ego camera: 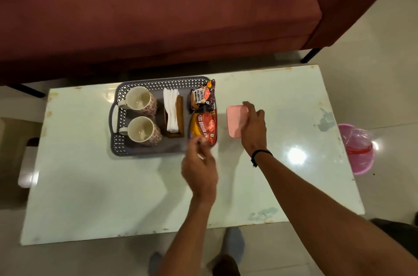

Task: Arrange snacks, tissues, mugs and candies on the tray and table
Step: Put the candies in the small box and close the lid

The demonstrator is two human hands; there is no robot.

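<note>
Right hand (pixel 253 126) curled over pink dish (pixel 235 122) on table (pixel 90 185), just beside tray (pixel 158 82). Left hand (pixel 199 169) pinching something small and pale, maybe candy, blurred, above snack packet (pixel 204 127). Mugs (pixel 141 115), tissues (pixel 172 113) already in tray. Risks: candy dropped short of dish; dish sliding on glossy top; sleeve-free wrist nudging packets off tray edge.
</note>
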